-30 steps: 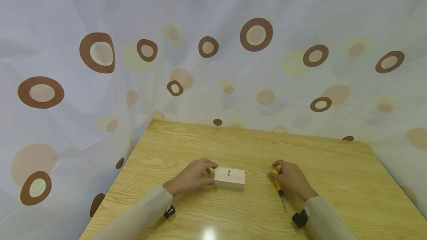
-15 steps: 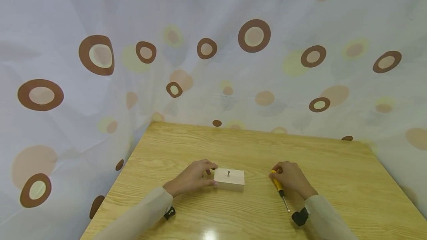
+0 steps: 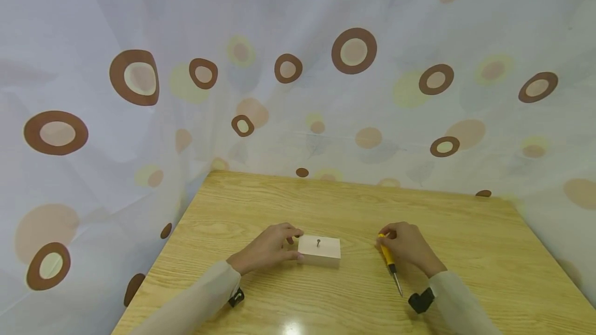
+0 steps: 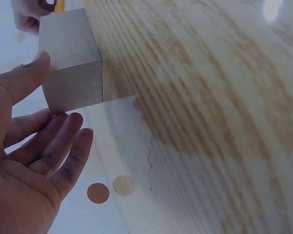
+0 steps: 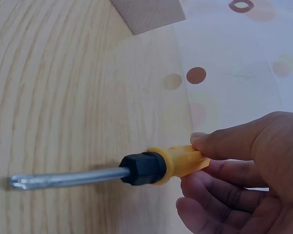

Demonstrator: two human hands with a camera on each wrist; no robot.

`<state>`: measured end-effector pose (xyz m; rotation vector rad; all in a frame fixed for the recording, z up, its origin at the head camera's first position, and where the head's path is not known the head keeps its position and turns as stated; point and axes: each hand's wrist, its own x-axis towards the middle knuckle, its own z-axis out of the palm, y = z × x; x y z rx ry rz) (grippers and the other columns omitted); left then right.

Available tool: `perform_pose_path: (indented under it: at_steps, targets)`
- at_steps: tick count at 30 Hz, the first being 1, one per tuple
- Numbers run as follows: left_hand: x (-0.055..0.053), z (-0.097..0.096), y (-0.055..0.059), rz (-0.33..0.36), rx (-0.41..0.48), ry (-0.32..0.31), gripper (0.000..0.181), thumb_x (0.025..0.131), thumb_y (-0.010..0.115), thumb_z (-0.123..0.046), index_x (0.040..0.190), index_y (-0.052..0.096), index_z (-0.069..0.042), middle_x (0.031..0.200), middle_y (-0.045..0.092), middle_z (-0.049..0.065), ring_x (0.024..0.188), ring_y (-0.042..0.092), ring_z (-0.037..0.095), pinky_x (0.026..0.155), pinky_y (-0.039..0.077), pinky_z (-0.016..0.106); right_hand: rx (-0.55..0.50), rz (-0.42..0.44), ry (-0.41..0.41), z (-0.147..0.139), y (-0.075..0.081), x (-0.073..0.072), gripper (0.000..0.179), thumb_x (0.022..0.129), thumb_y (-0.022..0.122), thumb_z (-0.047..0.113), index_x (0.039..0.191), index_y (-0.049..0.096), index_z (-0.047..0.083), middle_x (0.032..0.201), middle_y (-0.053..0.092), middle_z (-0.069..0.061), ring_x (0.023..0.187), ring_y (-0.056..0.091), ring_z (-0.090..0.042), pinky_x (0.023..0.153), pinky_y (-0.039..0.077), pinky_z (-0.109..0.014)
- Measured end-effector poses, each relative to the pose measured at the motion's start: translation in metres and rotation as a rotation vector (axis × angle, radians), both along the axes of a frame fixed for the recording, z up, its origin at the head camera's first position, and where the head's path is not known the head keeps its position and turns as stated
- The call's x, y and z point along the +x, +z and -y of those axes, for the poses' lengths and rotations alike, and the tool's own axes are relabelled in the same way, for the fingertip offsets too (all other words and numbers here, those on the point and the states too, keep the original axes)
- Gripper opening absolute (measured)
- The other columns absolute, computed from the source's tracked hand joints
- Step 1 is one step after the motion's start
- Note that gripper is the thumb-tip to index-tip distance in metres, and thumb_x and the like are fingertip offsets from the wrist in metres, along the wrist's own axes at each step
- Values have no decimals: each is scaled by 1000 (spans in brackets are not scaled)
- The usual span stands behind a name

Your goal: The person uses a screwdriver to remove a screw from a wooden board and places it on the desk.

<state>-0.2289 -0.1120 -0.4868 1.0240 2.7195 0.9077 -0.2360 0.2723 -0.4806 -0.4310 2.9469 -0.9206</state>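
A pale wooden block (image 3: 318, 252) lies on the table with a screw (image 3: 318, 242) standing up from its top face. My left hand (image 3: 270, 246) grips the block's left end, the thumb on the near side and fingers at the far side; the left wrist view shows the thumb on the block (image 4: 71, 58). To the right, my right hand (image 3: 407, 244) pinches a screwdriver (image 3: 388, 256) by its yellow handle between thumb and fingers. Its black collar and metal shaft point toward the near edge, and the cross-shaped tip shows in the right wrist view.
The wood-grain table (image 3: 354, 293) reaches back to a white curtain (image 3: 302, 107) printed with brown rings and dots, which also hangs along the left and right sides. A black wrist camera (image 3: 421, 300) sits at the right cuff, another (image 3: 236, 297) at the left.
My right hand has closed its pinch on the screwdriver handle, and the shaft's tip has swung slightly right. The left hand and the block have stayed in place.
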Motion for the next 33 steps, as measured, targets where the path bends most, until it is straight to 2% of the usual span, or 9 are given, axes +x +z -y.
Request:
perform_pose_path:
  at_steps: [4, 8, 16, 26, 29, 33]
  targets:
    - [0, 0, 0, 0, -1, 0, 63, 93, 76, -44, 141, 61, -5, 134, 62, 6, 107, 64, 16, 80, 54, 22, -69, 10, 2, 2, 8, 2, 28, 98, 72, 19, 113, 73, -4, 90, 74, -7, 64, 65, -15, 55, 54, -30]
    - [0, -1, 1, 3, -4, 1, 63, 93, 76, -43, 140, 61, -5, 134, 62, 7, 107, 64, 17, 80, 54, 22, -104, -8, 6, 3, 15, 4, 29, 99, 71, 19, 116, 72, -4, 86, 72, -4, 59, 64, -20, 52, 53, -29]
    - [0, -2, 1, -4, -9, 1, 61, 92, 77, -40, 139, 62, -5, 133, 63, 7, 106, 64, 18, 79, 54, 22, -108, -124, -1, 11, 34, 3, 25, 99, 72, 21, 115, 72, 1, 85, 72, -2, 65, 66, -26, 53, 52, -30]
    - [1, -3, -1, -4, -2, -5, 62, 93, 77, -38, 141, 60, -4, 133, 63, 8, 106, 64, 18, 79, 54, 22, -100, -245, 24, 22, 49, 7, 25, 99, 72, 26, 116, 73, 8, 88, 72, 3, 76, 65, -13, 57, 52, -29]
    - [1, -3, -2, -3, -12, 4, 63, 93, 77, -38, 143, 59, -4, 134, 62, 7, 106, 63, 16, 79, 54, 21, -115, -287, 30, 26, 55, 10, 26, 100, 72, 28, 116, 73, 8, 90, 72, 2, 77, 65, -14, 59, 52, -28]
    - [1, -3, -2, -4, -19, 6, 63, 93, 77, -39, 143, 59, -5, 134, 62, 6, 106, 63, 15, 79, 53, 21, -160, -296, 34, 31, 62, 12, 26, 99, 72, 27, 117, 72, 8, 92, 72, -1, 76, 67, -21, 56, 54, -27]
